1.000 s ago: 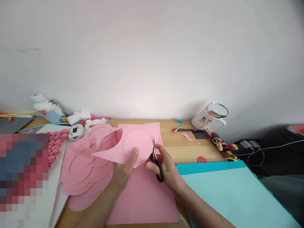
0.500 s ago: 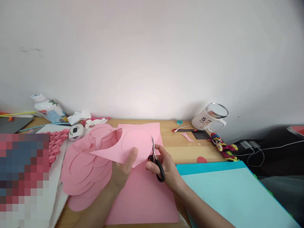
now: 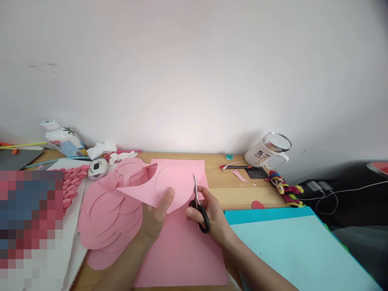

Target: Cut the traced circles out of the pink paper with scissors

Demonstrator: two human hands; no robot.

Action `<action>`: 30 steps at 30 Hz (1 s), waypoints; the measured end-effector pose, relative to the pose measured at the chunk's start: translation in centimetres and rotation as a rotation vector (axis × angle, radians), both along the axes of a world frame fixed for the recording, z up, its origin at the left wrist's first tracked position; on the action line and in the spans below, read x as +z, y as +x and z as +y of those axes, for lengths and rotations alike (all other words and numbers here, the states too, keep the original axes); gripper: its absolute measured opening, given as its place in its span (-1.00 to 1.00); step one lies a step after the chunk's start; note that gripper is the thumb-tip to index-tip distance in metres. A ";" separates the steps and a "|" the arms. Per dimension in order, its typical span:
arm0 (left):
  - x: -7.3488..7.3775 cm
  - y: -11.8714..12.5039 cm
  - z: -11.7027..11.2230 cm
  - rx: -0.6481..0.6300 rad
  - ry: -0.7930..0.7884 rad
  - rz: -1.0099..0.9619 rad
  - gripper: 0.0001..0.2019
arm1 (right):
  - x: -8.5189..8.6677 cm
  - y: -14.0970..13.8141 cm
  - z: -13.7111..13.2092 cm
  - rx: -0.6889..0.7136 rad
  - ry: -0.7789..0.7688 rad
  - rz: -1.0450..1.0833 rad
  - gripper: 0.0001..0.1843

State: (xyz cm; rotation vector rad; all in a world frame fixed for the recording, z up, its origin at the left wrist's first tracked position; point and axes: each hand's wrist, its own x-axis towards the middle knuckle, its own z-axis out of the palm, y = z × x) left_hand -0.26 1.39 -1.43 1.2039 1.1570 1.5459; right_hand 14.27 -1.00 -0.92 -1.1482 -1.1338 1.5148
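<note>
My left hand (image 3: pixel 157 214) grips a piece of pink paper (image 3: pixel 176 184) by its near edge, thumb on top and the other fingers hidden beneath. A drawn circle outline shows on this piece, and curved cutouts shape its left side. In my right hand (image 3: pixel 212 216) is a pair of scissors (image 3: pixel 198 210) with black handles. The blades point away from me and lie at the right edge of the circle, looking nearly closed. Under both hands lies a larger pink sheet (image 3: pixel 182 254). Beside my left hand spreads a heap of cut pink paper pieces (image 3: pixel 103 218), many rounded.
At the back right a white mug (image 3: pixel 263 151) leans near a red pen (image 3: pixel 236 166) and a small doll (image 3: pixel 286 188). Light blue sheets (image 3: pixel 281 242) lie on the right. A bottle (image 3: pixel 63 139), tissues (image 3: pixel 101 149) and a white round device (image 3: pixel 97 167) stand left.
The scissor blades have closed somewhat and the paper's far right edge has shifted slightly. Both hands keep nearly the same place; the view has moved very little.
</note>
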 end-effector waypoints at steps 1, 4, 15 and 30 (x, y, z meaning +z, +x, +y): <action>0.1 0.0 0.0 0.012 0.000 -0.003 -0.65 | -0.1 0.0 0.0 -0.003 -0.003 -0.005 -0.37; 0.5 0.3 0.1 0.035 -0.004 0.006 -0.69 | -0.3 -0.1 -0.1 -0.018 -0.011 -0.012 -0.37; 0.9 0.6 -0.1 0.028 -0.022 -0.015 -0.60 | -0.1 0.0 0.1 0.011 0.058 0.090 -0.38; 0.8 0.6 -0.2 0.023 -0.027 0.000 -0.59 | 0.3 0.1 0.1 0.031 0.071 0.079 -0.42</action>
